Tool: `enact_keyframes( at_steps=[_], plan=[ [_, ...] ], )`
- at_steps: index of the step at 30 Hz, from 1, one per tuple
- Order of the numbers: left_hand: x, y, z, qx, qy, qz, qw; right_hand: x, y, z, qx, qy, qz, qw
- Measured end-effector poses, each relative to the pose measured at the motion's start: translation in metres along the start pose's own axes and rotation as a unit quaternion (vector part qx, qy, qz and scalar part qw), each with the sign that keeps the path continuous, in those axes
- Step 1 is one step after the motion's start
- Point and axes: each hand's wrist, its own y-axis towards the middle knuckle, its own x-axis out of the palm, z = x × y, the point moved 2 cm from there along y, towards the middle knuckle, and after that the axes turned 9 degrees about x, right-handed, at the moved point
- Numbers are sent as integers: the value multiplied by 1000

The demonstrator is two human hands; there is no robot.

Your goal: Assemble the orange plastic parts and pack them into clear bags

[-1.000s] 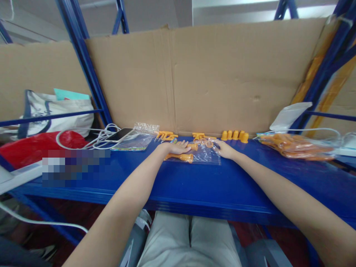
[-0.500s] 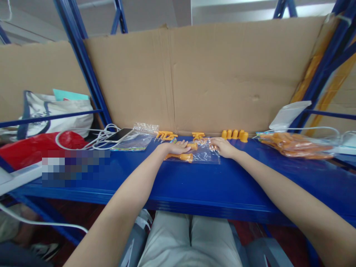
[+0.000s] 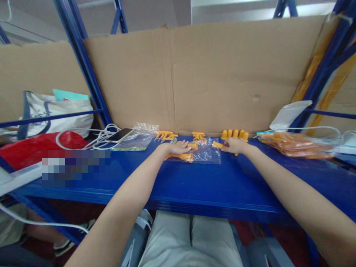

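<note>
My left hand [image 3: 179,147] lies flat with its fingers stretched out on a clear plastic bag [image 3: 208,156]. Just beyond its fingertips an orange plastic tube [image 3: 194,146] shows, partly covered by the hand. Nearer to me a longer orange piece with a flared end [image 3: 185,157] lies at the bag. My right hand [image 3: 236,144] is closed around an orange plastic piece [image 3: 217,145], whose end points left over the bag's right edge. A small orange part also shows below that hand.
Several orange cups [image 3: 229,134] stand behind my right hand. Orange branched parts [image 3: 167,135] lie along the cardboard wall [image 3: 217,81]. A bagged orange bundle [image 3: 294,145] is at right. A phone [image 3: 120,135], white cables and a red bag [image 3: 41,146] are at left on the blue shelf [image 3: 189,185].
My right hand has moved right, off the bag towards the orange cups, and now has an orange piece in it. My left hand has stayed in place.
</note>
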Motion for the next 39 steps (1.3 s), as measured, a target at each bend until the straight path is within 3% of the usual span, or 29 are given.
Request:
enact_keyframes(
  at_steps=[4,7,12,16,22,27,32,39],
  plan=[
    [-1,-2,4,-2,18,-4,1000,-13,-7,10,17,-82,-92,992],
    [-2,-6,7,-2,12,-1,1000,-18,-12,11,17,-82,-98,992],
    [-2,-7,9,-15,5,1,1000,-24,-18,9,32,-13,-107,994],
    [-1,-5,7,-11,13,-12,1000,-39,-21,22,32,65,-78,994],
    [-2,-6,9,-2,7,-5,1000,-54,-30,31,-52,208,-156,964],
    [-1,-7,9,-1,-1,6,1000,-55,-39,15,-73,171,-198,962],
    [-3,-9,13,-4,11,-8,1000,-56,-45,-2,-101,136,-194,966],
    [-3,-9,10,-5,21,-6,1000,-58,-47,-5,-49,95,-175,979]
  ],
)
